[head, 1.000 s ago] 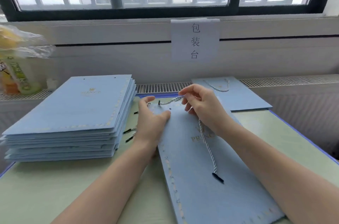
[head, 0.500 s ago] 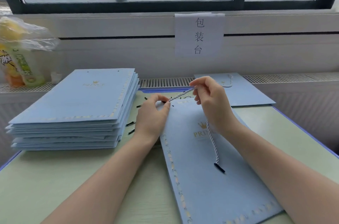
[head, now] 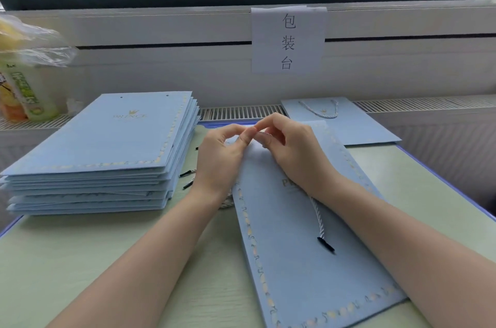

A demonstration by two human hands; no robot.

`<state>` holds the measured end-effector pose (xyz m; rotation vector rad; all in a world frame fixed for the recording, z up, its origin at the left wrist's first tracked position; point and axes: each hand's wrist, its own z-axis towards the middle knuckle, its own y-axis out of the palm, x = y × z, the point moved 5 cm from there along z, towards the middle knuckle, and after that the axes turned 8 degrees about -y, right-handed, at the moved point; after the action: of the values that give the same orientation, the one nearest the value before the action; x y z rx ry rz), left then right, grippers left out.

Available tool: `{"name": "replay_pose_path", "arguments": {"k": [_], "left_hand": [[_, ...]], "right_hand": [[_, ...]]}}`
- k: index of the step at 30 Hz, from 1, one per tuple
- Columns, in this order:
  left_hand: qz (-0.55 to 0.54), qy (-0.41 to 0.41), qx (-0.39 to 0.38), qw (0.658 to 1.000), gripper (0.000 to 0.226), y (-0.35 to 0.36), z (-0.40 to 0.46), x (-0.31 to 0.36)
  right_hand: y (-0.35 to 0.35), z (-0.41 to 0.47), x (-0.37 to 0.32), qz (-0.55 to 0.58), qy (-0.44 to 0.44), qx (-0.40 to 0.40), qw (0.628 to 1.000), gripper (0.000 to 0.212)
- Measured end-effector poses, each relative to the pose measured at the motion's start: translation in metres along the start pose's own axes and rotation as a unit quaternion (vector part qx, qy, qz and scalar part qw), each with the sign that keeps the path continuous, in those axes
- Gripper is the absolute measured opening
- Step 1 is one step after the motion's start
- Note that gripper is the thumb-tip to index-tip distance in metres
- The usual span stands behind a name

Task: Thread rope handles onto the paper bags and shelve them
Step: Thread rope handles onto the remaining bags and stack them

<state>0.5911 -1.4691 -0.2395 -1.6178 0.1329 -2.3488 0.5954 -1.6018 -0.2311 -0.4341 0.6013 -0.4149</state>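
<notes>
- The rope's black tip lies on the flat blue paper bag, well below the fingers.
- The twisted rope handle runs up under the right wrist.
- Right hand and left hand meet at the bag's top edge, fingertips touching, pinching the rope.
- A stack of blue bags sits left of the fingers.
- A bag with its handle on lies beyond them.

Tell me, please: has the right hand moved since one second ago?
Yes. The right hand has moved left along the bag top edge to meet the left hand, and its rope hangs shorter.
</notes>
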Motion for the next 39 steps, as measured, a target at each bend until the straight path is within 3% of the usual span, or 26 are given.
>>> {"name": "replay_pose_path", "arguments": {"k": [2,6,11,16,23,30,39], "left_hand": [[0.029,0.000,0.014,0.999,0.012,0.000,0.001,0.000],[0.099,-0.037,0.038,0.994,0.032,-0.002,0.005,-0.009],[0.192,-0.039,0.024,0.980,0.018,-0.003,0.007,-0.016],[0.215,-0.053,0.038,0.975,0.013,-0.005,0.011,-0.018],[0.058,-0.021,0.075,0.995,0.011,-0.012,0.006,0.000],[0.043,-0.028,0.081,0.995,0.022,-0.015,0.007,-0.002],[-0.024,-0.030,0.100,0.994,0.027,-0.016,0.001,0.008]], "right_hand": [[-0.004,-0.001,0.000,0.019,0.015,0.011,1.000,0.008],[-0.004,-0.002,0.001,-0.011,0.023,0.018,1.000,0.011],[0.005,-0.004,0.004,-0.041,0.013,-0.021,0.999,0.010],[0.006,-0.006,0.007,-0.043,0.029,-0.011,0.999,0.008],[-0.004,-0.004,0.002,0.030,0.064,0.072,0.995,0.010],[0.000,-0.004,-0.002,0.051,0.060,0.044,0.996,0.010],[0.001,0.001,-0.013,0.031,0.030,0.071,0.997,0.007]]}}
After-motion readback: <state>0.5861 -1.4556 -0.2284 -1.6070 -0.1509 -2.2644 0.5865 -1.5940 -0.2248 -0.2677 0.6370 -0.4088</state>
